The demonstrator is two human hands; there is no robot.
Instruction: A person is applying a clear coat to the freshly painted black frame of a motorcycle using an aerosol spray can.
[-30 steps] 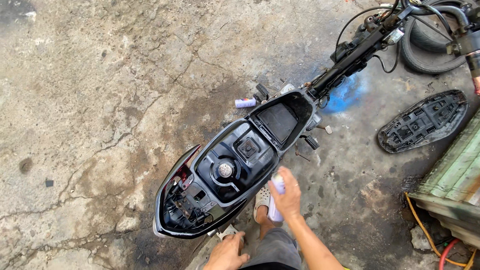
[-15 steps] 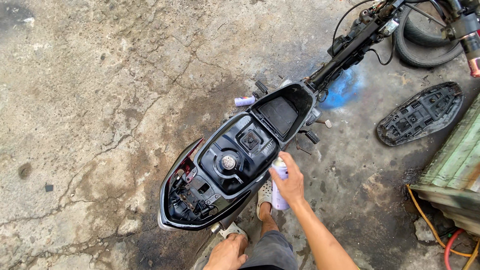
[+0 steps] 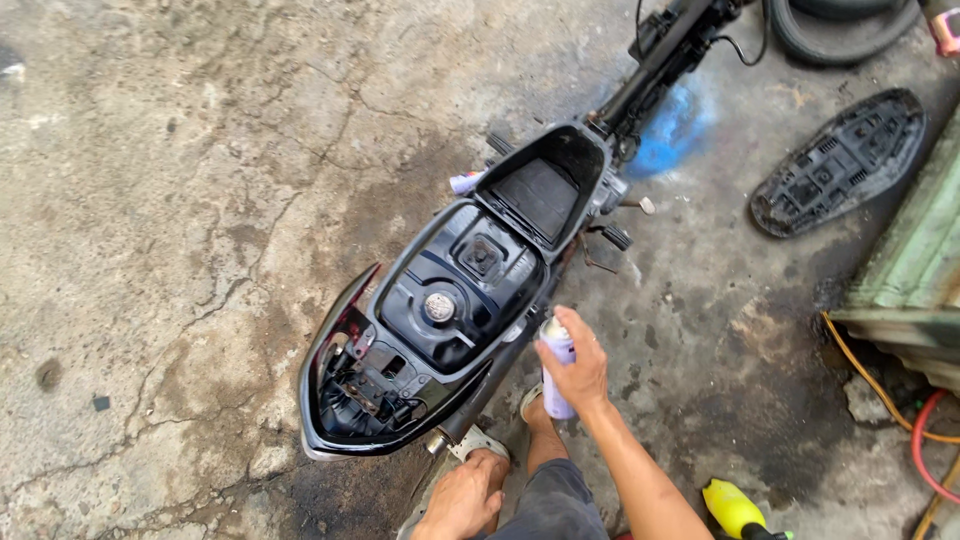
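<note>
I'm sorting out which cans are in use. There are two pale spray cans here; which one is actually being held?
The spray can gripped upright in the right hand, beside the motorbike's near side. The other can lies untouched across the bike.

The right hand (image 3: pixel 575 368) wraps around the pale lilac spray can (image 3: pixel 556 345), so most of the can's body is covered and only its top and lower end show. The left hand (image 3: pixel 462 497) rests on the knee, its wrist cut off by the bottom edge. The stripped black scooter frame (image 3: pixel 450 320) runs out past the top edge, hiding its handlebars and front wheel. The black rubber tyre (image 3: pixel 840 30) is clipped at the top, and the yellow plastic bottle (image 3: pixel 733 508) at the bottom. The weathered green metal box (image 3: pixel 915 270) leaves the right edge.
</note>
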